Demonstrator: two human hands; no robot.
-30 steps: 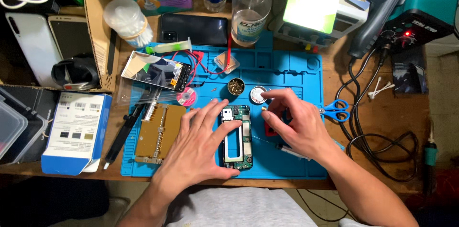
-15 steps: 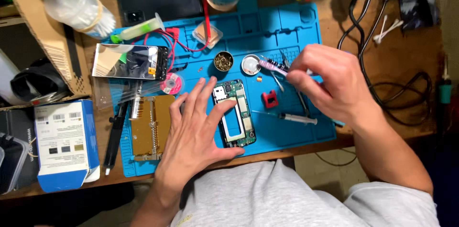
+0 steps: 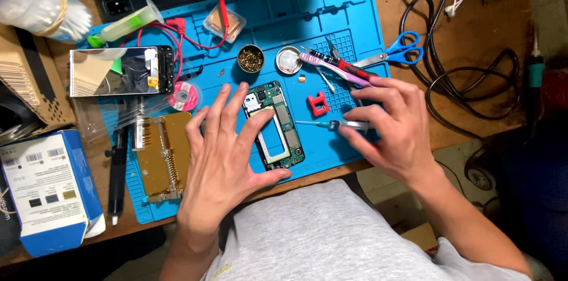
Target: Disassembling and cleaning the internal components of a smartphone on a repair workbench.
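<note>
An opened phone frame (image 3: 274,125), its green circuit board exposed around a pale rectangular cut-out, lies flat on the ribbed blue silicone work mat (image 3: 296,15), near the mat's front edge. The left hand (image 3: 225,162) rests flat beside it with fingers spread wide, the index finger and thumb touching the frame's left and lower edges; it pins rather than grasps. The right hand (image 3: 393,130) has its fingertips drawn together on a slim syringe-like tool (image 3: 334,124) with a clear barrel, whose thin tip points left toward the frame. Just behind that hand lie a pink-handled tool (image 3: 331,68) and a dark screwdriver with red bands (image 3: 340,65), crossing each other, with blue-handled scissors (image 3: 396,50) beyond. A small red plastic block (image 3: 318,105) sits between frame and hand. Two round tins stand behind the frame, one holding brassy coils (image 3: 251,58), one shiny and pale inside (image 3: 289,59). To the left lie a glossy detached phone screen (image 3: 121,71) and a flat golden board (image 3: 163,154).
</note>
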